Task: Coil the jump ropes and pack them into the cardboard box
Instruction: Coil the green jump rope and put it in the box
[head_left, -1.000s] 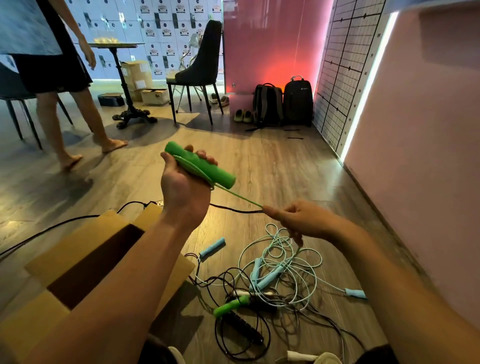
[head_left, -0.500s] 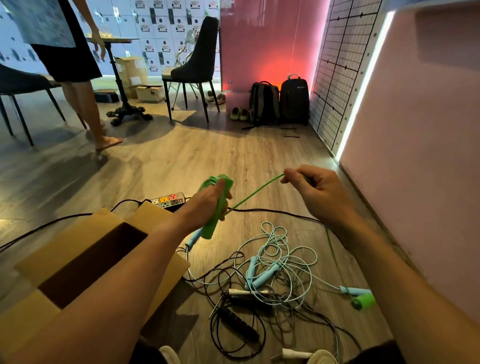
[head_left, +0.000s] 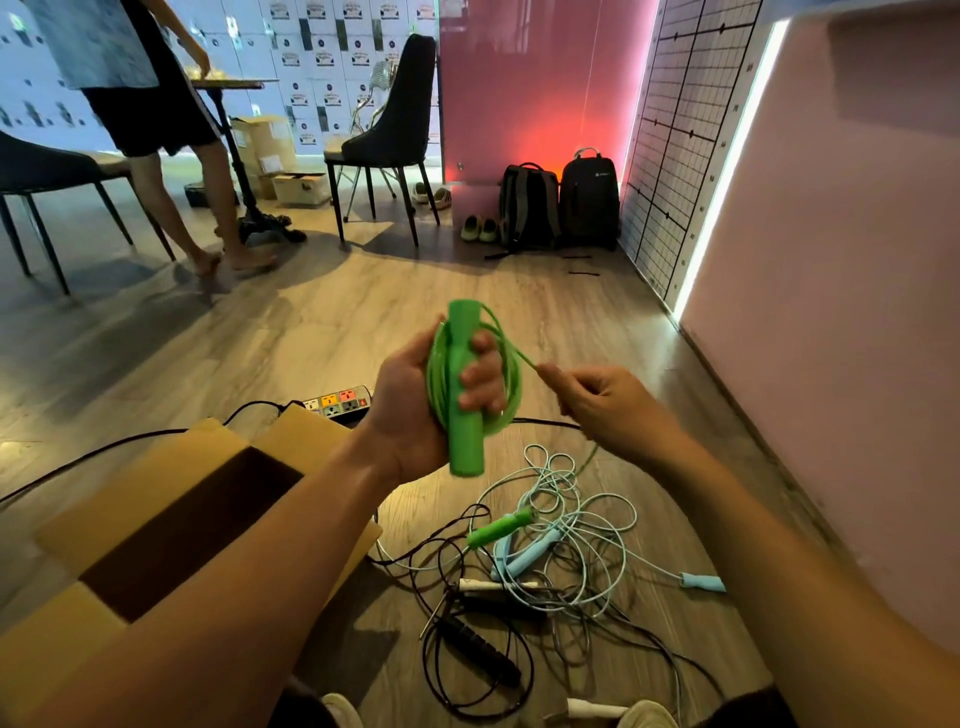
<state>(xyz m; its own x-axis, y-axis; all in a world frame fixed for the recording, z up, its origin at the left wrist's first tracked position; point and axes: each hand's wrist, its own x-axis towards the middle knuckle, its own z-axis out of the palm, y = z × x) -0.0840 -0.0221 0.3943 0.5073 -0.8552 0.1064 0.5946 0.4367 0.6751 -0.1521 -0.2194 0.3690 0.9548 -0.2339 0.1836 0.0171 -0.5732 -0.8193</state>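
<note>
Green jump rope being coiled in hand above the floor pile, box not yet loaded.

Left hand (head_left: 410, 410) fingers (head_left: 480, 374) are curled tight round the green handle (head_left: 464, 395), long axis near upright, with glossy thin green rope (head_left: 511, 384) loops hanging round handle and fingers. Right hand (head_left: 608, 410) sits just right of the coil, its fingers pinching the free run, with a short taut stretch between pinch and coil. The tail seems to drop below the right fingers to the second green handle (head_left: 500, 529), which lies on the floor (head_left: 322, 332) among pale blue rope (head_left: 571, 499) and black rope (head_left: 478, 649). The open cardboard box (head_left: 150, 483) lies below-left of the left fingers, nearer the left hand. Next wrap likely goes over the handle top; the tail may drag the tangle.
</note>
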